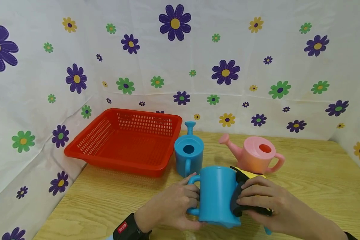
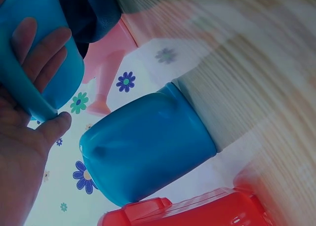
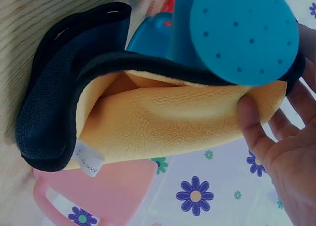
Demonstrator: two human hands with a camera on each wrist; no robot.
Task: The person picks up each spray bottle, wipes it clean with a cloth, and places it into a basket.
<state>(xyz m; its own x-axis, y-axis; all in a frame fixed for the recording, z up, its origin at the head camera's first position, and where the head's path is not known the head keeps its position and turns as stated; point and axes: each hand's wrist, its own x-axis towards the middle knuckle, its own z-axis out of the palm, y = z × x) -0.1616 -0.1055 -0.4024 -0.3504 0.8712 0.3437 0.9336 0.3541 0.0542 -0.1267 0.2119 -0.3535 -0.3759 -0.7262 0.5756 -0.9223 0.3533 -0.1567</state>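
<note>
Near the front of the table, my left hand [image 1: 178,205] grips the handle of a blue watering can [image 1: 217,195], fingers passing through the loop in the left wrist view. The can is held tilted; its round sprinkler head [image 3: 244,36] with small holes shows large in the right wrist view. My right hand [image 1: 268,200] pinches a cloth, black on one side and yellow on the other [image 3: 177,117], and holds it against the can's right side. A small white tag [image 3: 89,158] hangs from the cloth's edge.
A second blue watering can [image 1: 195,163] stands upright behind the held one. To its right stands a pink watering can [image 1: 255,153]. A red perforated basket [image 1: 120,168] sits at the back left. Behind the wooden table [image 1: 315,173] hangs a flowered sheet [image 1: 156,60].
</note>
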